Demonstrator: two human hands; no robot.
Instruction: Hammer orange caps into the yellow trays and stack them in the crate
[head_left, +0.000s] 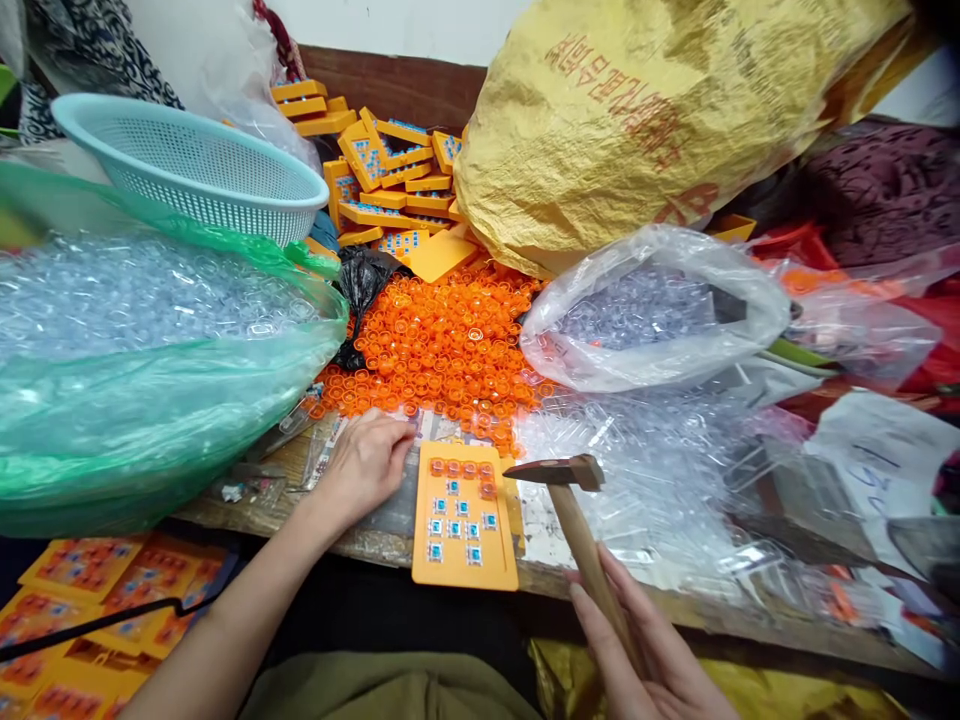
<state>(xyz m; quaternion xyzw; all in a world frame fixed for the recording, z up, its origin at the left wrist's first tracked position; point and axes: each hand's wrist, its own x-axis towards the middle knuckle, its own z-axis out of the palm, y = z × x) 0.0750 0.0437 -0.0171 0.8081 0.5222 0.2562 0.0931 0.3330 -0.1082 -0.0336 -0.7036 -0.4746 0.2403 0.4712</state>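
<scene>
My right hand (637, 640) grips the wooden handle of a hammer (585, 545), whose metal head lies over the right edge of an orange-yellow plastic panel (461, 570). The panel rests at the front edge of the bench. Orange caps (469, 468) sit along its top row, with one more below at the right. Several small blue-and-clear switch-like pieces (454, 528) show uncapped lower down. Left of the panel, my left hand (371, 455) has its fingers curled together near the pile of orange ring-shaped caps (450, 340). Whatever its fingertips may hold is hidden.
Clear plastic pieces (637, 460) spread across the bench's right side. A green bag (150, 400) and a white bag (555, 350) hold more. Behind are a blue basket (202, 185), stacked orange panels (405, 195) and a yellow sack (600, 130). Capped panels (82, 570) lie lower left.
</scene>
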